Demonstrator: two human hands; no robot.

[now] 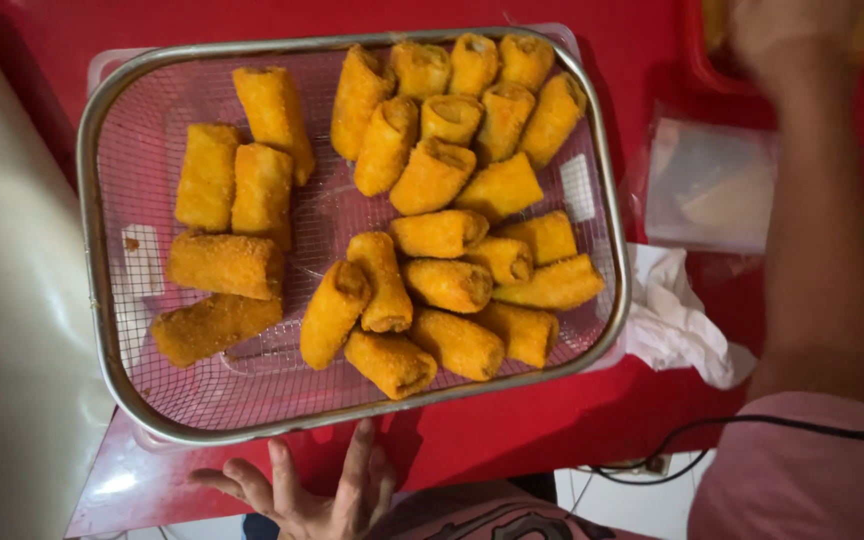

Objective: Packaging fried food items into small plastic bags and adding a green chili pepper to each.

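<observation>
A rectangular wire-mesh metal basket (102,300) sits on a red table (552,420) and holds several golden breaded fried rolls (432,240). My left hand (307,495) rests with fingers spread at the table's near edge, just below the basket and not touching it. My right arm stretches along the right side. At the top right, my right hand (792,35) is blurred over a red container (697,50) with something yellow in it. Whether that hand grips anything is unclear.
A clear plastic bag (707,185) lies right of the basket, with crumpled white paper (672,315) below it. A black cable (752,425) runs over my pink sleeve. A cream-coloured surface (2,300) fills the left side.
</observation>
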